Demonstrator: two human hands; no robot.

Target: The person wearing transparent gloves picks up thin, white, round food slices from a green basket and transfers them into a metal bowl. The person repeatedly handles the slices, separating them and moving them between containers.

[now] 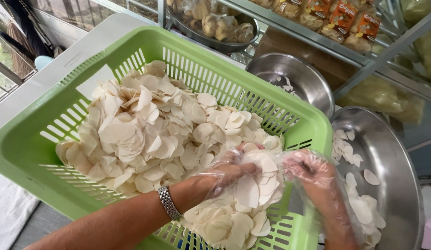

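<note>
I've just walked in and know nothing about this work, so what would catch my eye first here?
First, the big lime-green slotted plastic basket filling the middle, heaped with pale, thin round chips. At its near right corner, the left hand and right hand, both in clear plastic gloves, gather a cluster of chips. To the right, a shiny round steel bowl holds a few more chips.

I'm at a small snack shop or food stall. Metal shelves (363, 55) hold bagged snacks (338, 18) (orange-labelled packets), with steel bowls (312, 88) beside my crate (215, 60) of chips.
</note>
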